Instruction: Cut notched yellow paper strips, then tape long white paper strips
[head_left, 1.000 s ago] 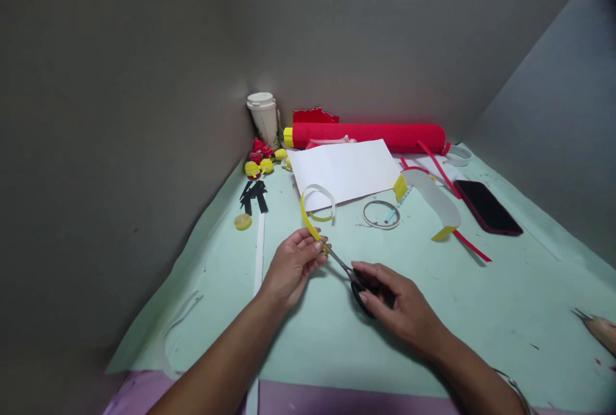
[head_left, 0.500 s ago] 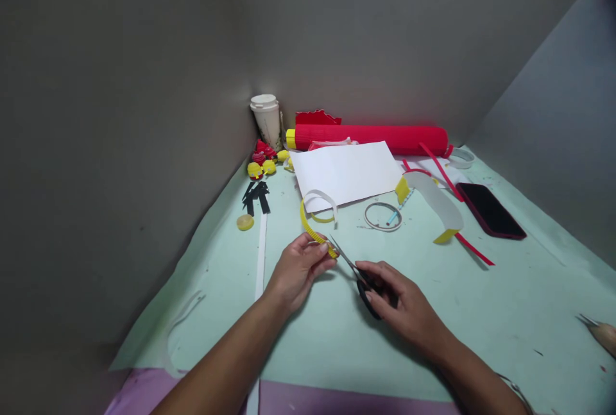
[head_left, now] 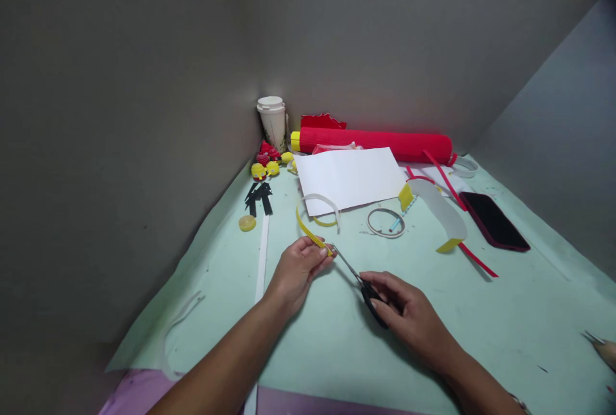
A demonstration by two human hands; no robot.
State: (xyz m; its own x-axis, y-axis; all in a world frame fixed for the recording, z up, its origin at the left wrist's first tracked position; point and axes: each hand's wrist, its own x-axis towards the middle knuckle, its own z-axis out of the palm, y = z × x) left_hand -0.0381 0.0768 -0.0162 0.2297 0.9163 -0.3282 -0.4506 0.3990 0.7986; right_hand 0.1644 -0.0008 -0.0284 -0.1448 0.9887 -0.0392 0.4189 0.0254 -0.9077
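Pinched in my left hand is the end of a ridged yellow paper strip, which curls up and away and shows a pale underside. My right hand is closed around the black handles of a pair of scissors. The blades look closed together, with their tips just right of my left fingertips, beside the strip's end. Whether the tips touch the strip, I cannot tell. Behind the strip lies a yellow paper ring, close to a white sheet of paper.
A red corrugated roll and a lidded cup stand at the back. Black strips and a yellow disc lie left. Rightward are a paper ring, a wide curled strip, a phone and pointed tweezers.
The scissor blades, spread apart before, have come together. My right hand has shifted slightly right and down. My left hand keeps its pinch on the yellow strip, and the view has tilted a little.
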